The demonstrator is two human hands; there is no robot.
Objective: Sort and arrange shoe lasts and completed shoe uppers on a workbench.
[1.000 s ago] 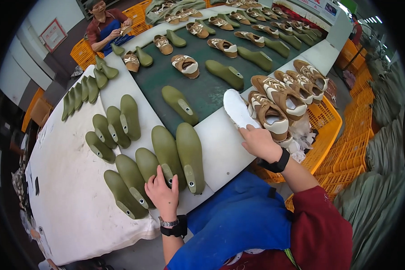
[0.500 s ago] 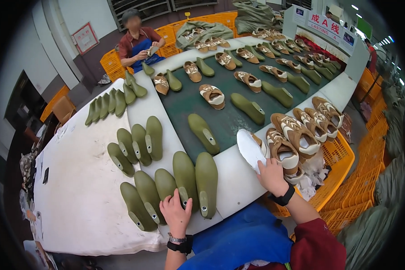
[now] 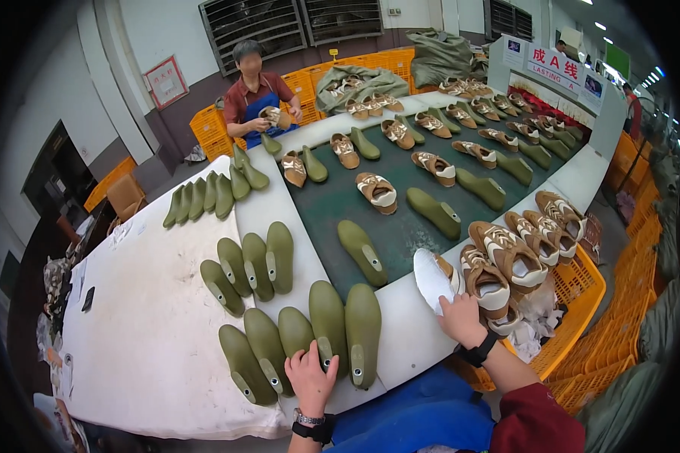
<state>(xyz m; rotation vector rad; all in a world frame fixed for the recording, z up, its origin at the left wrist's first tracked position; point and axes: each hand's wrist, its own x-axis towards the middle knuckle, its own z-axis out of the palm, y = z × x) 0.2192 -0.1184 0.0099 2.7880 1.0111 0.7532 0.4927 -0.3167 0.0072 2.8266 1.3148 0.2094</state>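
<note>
My left hand [image 3: 311, 380] lies over the near row of olive-green shoe lasts, fingers spread, touching the heel ends of a shorter last [image 3: 296, 332] and the long last [image 3: 329, 321] beside it. Another long last [image 3: 363, 325] lies just right of it. My right hand [image 3: 462, 320] is closed on the near end of a brown shoe upper tipped on its side, its white bottom [image 3: 433, 278] facing me. Right of that stand several brown-and-white lace-up shoes [image 3: 506, 253] in a row at the table's edge.
More green lasts [image 3: 279, 257] and brown shoes [image 3: 376, 192] are spread over the dark green tabletop [image 3: 325, 211]. A white cloth [image 3: 143, 332] covers the left side. Yellow crates [image 3: 582, 294] with crumpled paper stand at right. Across the table, a co-worker [image 3: 258, 94] holds a shoe.
My view has tilted and shifted, so the whole scene sits lower and further right. Both my hands stay at the same things. The co-worker's hands have moved and show a brown shoe more plainly.
</note>
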